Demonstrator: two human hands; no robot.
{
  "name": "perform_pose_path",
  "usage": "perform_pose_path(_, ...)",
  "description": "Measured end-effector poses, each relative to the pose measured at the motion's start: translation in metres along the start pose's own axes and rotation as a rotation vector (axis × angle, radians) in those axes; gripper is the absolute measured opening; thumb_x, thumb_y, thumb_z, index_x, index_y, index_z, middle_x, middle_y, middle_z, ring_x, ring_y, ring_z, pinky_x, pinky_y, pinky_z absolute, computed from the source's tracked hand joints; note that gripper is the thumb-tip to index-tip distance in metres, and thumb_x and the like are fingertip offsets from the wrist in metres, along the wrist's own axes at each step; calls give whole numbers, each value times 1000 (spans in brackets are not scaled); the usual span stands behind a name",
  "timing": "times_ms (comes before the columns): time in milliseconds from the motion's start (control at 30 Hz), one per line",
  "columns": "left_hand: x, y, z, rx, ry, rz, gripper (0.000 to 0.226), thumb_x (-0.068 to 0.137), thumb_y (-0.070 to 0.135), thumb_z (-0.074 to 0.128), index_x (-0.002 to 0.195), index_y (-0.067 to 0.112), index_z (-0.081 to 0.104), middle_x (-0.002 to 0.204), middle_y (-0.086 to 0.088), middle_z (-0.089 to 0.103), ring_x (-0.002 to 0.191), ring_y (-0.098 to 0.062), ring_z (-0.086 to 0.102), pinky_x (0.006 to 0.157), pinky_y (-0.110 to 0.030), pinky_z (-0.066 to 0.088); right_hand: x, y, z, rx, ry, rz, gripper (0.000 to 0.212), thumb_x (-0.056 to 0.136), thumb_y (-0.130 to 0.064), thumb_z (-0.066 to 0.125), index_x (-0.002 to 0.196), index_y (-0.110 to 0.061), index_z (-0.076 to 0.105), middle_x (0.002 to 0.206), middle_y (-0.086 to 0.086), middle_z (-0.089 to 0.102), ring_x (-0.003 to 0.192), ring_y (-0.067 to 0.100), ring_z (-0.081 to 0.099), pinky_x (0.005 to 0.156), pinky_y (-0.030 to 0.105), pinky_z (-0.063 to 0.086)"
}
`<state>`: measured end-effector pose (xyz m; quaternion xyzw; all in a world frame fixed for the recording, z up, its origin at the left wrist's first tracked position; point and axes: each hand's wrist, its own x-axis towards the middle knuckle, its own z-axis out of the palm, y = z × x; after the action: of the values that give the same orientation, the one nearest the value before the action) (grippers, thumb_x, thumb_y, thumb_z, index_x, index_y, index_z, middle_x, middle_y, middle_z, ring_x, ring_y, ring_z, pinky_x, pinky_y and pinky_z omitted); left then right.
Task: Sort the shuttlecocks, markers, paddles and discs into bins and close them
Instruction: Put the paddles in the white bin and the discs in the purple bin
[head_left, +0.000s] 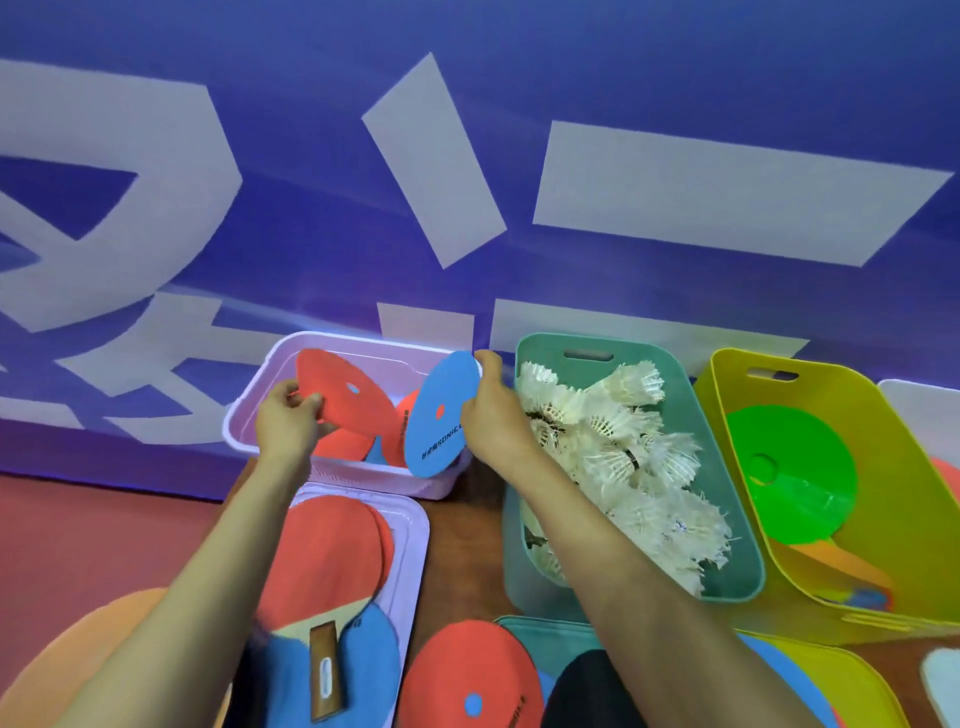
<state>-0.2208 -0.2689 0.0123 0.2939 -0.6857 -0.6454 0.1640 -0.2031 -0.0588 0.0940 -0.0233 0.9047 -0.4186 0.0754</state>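
My left hand (289, 423) grips a red disc (348, 397) over the lilac bin (260, 395), which has more red discs inside. My right hand (491, 415) pinches a blue disc (441, 415) by its top edge at the bin's right side. The teal bin (717, 493) to the right is full of white shuttlecocks (623, 457). A yellow bin (883, 467) holds a green marker cone (795, 467) and an orange one. A red paddle (327, 561) with a wooden handle lies on the lilac lid (410, 545) below my left arm.
Loose discs lie near me: a red disc (467, 675), a blue disc (369, 660) and an orange disc (104, 649). A teal lid (561, 639) and a yellow lid (841, 686) lie in front of their bins. A blue banner wall stands behind the bins.
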Motion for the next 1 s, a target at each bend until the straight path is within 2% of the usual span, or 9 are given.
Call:
perform_pose_path(67,22,-7,2,125,-4,-41,23,87,-7,50,108,1,54,79,-8,54,61,-20,53,45,-17,51,8,2,8,0,-4,24,54,87,4,37,137,-14,27,119,22,55,103,40,54,83,41,44)
perform_pose_path(167,43,-22,-2,516,-30,-116,43,77,0,64,116,-10,51,113,-31,58,101,-42,58,84,-43,51,16,4,17,-1,3,45,51,88,3,36,135,-16,30,119,21,55,99,38,55,79,40,42)
perform_pose_path(267,32,-23,2,610,-77,40,59,77,2,68,131,-6,44,130,-29,49,124,-38,44,103,-44,36,23,2,23,3,-9,14,49,90,4,34,134,-15,33,114,15,53,86,28,50,68,34,35)
perform_pose_path(333,18,-23,3,637,-100,197,50,78,2,66,126,-3,53,128,-25,53,124,-35,44,105,-40,33,33,-2,29,11,-4,3,49,89,7,33,134,-11,35,111,11,48,87,27,48,70,34,37)
perform_pose_path(400,3,-28,-1,674,-91,304,40,79,0,63,119,-1,58,124,-22,56,122,-35,45,104,-38,30,45,-4,37,15,-18,-15,47,88,8,34,133,-6,36,113,14,48,93,28,49,81,40,43)
perform_pose_path(567,-40,-34,-11,711,-81,429,38,78,-4,61,115,1,60,124,-21,52,122,-36,43,105,-38,30,55,9,51,-332,-184,-1,54,88,-2,46,139,-3,28,139,21,29,125,41,38,104,38,32)
perform_pose_path(800,-128,-46,-26,651,-56,363,37,78,-6,57,113,4,61,119,-16,55,116,-31,47,99,-27,28,-18,20,46,-371,-200,-296,37,90,-7,49,127,-6,48,130,16,43,119,35,43,98,36,33)
perform_pose_path(900,-163,-70,-46,705,-115,309,36,80,-6,56,113,7,61,125,-14,52,118,-31,46,99,-30,30,-62,31,54,-323,-184,-411,35,91,-6,47,126,-5,50,127,16,47,119,32,43,99,37,33)
perform_pose_path(1000,-189,-93,-75,745,-121,232,30,83,-2,56,111,8,62,121,-14,55,111,-32,51,93,-36,38,-95,49,76,-299,-284,-379,32,90,-7,47,122,-7,53,122,15,53,113,32,49,94,38,39)
